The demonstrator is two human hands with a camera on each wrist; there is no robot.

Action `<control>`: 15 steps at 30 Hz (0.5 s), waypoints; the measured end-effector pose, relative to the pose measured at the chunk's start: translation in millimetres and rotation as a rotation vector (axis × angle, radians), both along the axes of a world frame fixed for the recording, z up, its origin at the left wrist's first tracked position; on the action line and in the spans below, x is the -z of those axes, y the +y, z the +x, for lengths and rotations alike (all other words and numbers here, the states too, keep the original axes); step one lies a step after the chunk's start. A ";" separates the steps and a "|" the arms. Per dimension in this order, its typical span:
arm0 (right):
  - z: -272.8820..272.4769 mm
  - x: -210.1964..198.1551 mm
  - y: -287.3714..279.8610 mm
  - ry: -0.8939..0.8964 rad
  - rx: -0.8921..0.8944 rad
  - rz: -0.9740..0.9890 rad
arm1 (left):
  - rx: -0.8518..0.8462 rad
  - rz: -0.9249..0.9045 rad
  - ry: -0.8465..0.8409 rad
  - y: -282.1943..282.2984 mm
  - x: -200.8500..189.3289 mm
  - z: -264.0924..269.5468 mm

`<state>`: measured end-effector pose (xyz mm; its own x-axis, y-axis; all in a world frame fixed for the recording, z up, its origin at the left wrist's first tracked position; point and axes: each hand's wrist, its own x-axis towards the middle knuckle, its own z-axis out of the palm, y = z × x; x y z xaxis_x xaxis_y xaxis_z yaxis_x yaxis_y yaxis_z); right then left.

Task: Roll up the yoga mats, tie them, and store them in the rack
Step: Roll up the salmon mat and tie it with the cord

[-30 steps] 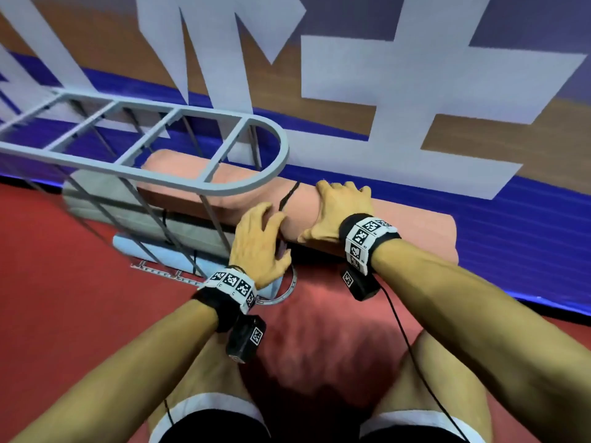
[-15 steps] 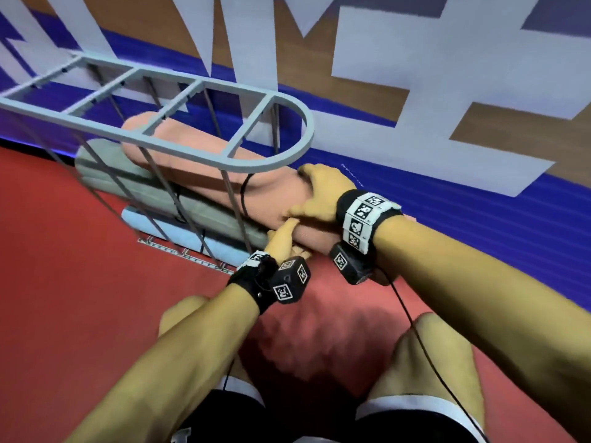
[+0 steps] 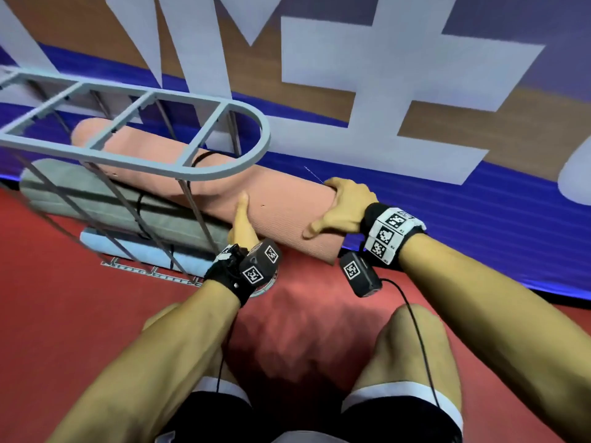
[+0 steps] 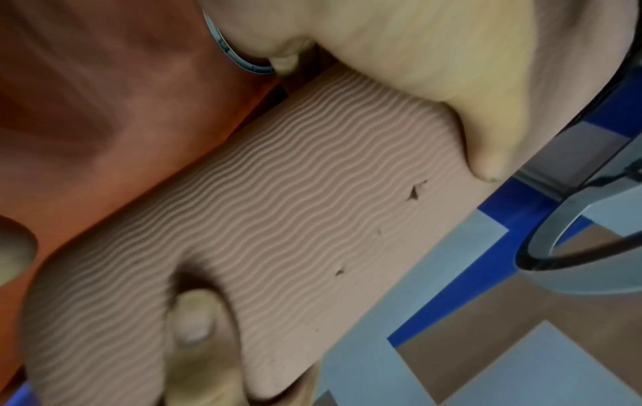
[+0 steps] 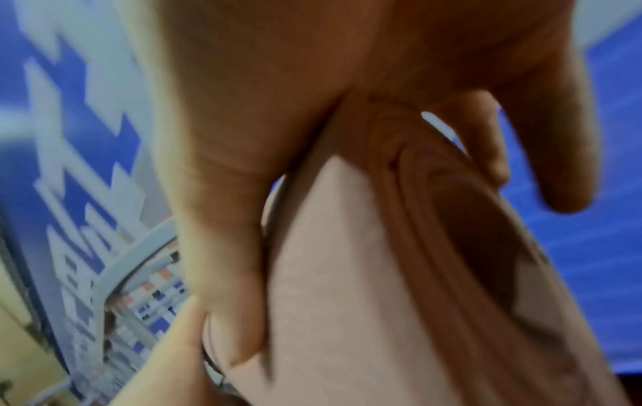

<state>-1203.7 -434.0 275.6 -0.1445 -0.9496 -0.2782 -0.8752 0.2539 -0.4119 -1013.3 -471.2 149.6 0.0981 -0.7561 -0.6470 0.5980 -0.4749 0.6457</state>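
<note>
A rolled pink yoga mat [image 3: 281, 215] lies slanted, its left part inside the grey metal rack [image 3: 204, 171] and its right end sticking out. A black strap [image 3: 200, 158] circles the roll under the rack's rounded end. My right hand [image 3: 343, 209] grips the roll's right end, fingers over the top and thumb on the front. My left hand [image 3: 243, 219] holds the roll from below near the rack's end, with the thumb up against its side. The left wrist view shows the mat's ribbed surface [image 4: 278, 219] under that thumb. The right wrist view is blurred, showing the mat's end [image 5: 347, 274].
Under the pink roll lie a rolled grey mat [image 3: 96, 199] and a light blue one [image 3: 134, 251] in the rack. A blue, white and brown wall banner [image 3: 415, 187] runs close behind. I kneel on red floor [image 3: 64, 314], my knees just before the rack.
The pink roll has slid left, deeper into the rack, so its strap now sits under the frame. My right hand moved to the roll's right end. My left hand went from on top to underneath.
</note>
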 end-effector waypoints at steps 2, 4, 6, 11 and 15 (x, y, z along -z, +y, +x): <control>6.9 0.7 -4.0 -0.045 0.027 -0.060 | -0.023 -0.044 0.077 18.1 -21.0 -3.4; 7.3 5.8 -4.5 -0.071 0.037 -0.067 | -0.026 -0.085 0.141 34.7 -34.2 -12.8; 3.0 12.2 -0.7 -0.090 0.032 -0.063 | 0.028 -0.036 0.185 40.6 -35.0 -23.4; -10.5 12.4 2.9 -0.131 0.001 -0.083 | 0.035 0.001 0.189 42.4 -31.3 -24.8; 9.0 9.1 -12.9 -0.155 -0.019 -0.106 | -0.055 -0.059 0.237 36.6 -39.5 -13.7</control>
